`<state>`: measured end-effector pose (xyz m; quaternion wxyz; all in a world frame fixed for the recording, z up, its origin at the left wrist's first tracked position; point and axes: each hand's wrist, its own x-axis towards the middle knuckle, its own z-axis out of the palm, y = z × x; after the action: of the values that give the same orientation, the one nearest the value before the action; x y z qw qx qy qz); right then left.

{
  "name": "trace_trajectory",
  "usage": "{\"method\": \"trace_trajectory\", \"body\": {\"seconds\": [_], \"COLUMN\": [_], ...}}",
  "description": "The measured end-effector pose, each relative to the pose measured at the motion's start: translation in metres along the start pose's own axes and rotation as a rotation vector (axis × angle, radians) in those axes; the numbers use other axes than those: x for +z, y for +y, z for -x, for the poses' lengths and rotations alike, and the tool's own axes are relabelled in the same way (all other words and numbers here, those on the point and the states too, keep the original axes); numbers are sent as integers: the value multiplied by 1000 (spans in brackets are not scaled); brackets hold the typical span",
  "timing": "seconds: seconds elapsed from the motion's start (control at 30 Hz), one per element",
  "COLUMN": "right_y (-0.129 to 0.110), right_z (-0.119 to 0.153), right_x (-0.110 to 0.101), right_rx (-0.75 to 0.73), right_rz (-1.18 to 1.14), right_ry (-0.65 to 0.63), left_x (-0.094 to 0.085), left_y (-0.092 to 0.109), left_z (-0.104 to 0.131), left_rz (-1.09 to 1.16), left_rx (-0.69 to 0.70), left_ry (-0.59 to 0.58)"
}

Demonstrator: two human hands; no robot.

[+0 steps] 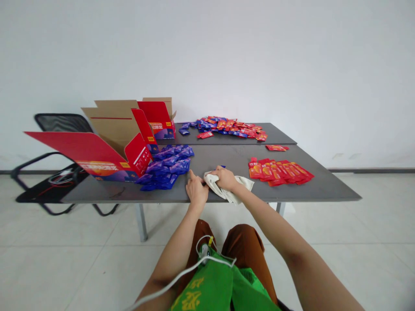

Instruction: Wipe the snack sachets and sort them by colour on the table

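My right hand [224, 178] is closed on a white cloth [244, 183], bunched against the table near its front edge. A small blue corner [223, 166] shows just beyond those fingers; the rest of it is hidden. Close to the cloth's left end, my left hand [196, 188] rests low over the table, index finger pointing forward and the others curled. Whatever is under its fingers and thumb is hidden. Left of it lie rows of blue-purple sachets [167, 168]. On the right, several red sachets [275, 171] overlap in a fanned row.
Open red cartons [112, 166] stand along the left side, flaps up, with another carton [164, 129] behind. A mixed heap of red and blue sachets [227, 126] lies at the back of the dark table [223, 152]. One red sachet [276, 147] lies apart. A black chair [63, 123] stands left.
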<state>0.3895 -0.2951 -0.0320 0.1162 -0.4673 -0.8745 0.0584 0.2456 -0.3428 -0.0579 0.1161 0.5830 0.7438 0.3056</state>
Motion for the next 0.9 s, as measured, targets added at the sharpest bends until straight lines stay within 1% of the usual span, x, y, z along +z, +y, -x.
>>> {"method": "trace_trajectory", "body": {"seconds": [0.1,0.2,0.27,0.3,0.37,0.43,0.53,0.6,0.63,0.7,0.73,0.83,0.9], "right_y": [7,18,23,24,21,13,1,-2,0,7,13,32,44], "right_z": [-10,-20,-23,-23,-20,-12,2,8,9,6,2,-14,-21], "right_x": [-1,-2,-3,-4,-4,-4,1,4,5,4,2,-7,-16], "right_rx": [160,334,413,429,397,283,57,-34,-50,-30,2,196,323], "right_rz": [44,100,125,133,140,132,85,61,60,77,94,162,188], "right_ry": [32,70,89,93,91,79,37,20,23,31,31,19,22], "left_x": [3,4,2,0,-4,-9,-14,-17,-18,-22,-23,-20,-13], "left_y": [-7,-16,-20,-22,-22,-20,-13,-7,-4,3,7,20,26], "left_z": [-4,-8,-9,-8,-6,-1,6,10,11,11,11,12,15], "left_rz": [62,100,109,112,111,88,5,-53,-80,-133,-161,-238,-255], "left_rx": [74,147,212,245,294,305,259,239,233,227,220,188,189], "left_ry": [34,17,-2,-12,-26,-33,-34,-32,-35,-63,-87,-146,-148]}}
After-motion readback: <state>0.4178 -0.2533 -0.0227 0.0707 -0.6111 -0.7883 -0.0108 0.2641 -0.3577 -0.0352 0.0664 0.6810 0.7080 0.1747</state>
